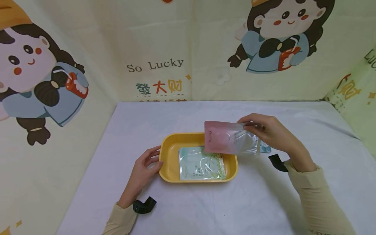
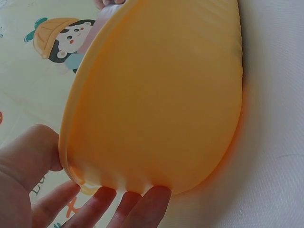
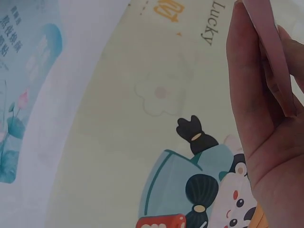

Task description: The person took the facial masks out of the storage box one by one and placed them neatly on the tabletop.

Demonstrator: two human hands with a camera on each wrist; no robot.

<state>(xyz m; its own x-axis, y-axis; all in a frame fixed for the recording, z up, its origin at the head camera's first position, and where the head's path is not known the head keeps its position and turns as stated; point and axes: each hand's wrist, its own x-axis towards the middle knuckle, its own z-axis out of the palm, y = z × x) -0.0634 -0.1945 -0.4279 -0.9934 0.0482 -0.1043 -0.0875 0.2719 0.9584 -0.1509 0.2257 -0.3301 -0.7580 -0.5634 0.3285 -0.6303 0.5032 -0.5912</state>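
Observation:
In the head view a yellow tray (image 1: 169, 163) stands on the white table. My left hand (image 1: 145, 169) holds its left end; in the left wrist view the thumb and fingertips touch the tray's rim and outer wall (image 2: 156, 95). My right hand (image 1: 268, 130) pinches a pink and silver sachet (image 1: 223, 137) by its right end, above the tray's right rear part. Inside the tray lies a pale green sachet (image 1: 196, 166), partly covered by the pink one. A blue sachet (image 1: 265, 148) lies on the table right of the tray, mostly hidden; the right wrist view shows part of its printed face.
White cloth covers the table (image 1: 194, 209). A cream printed curtain (image 1: 211, 85) stands behind it and at both sides. Black wrist cameras (image 1: 144, 206) sit at both sleeves.

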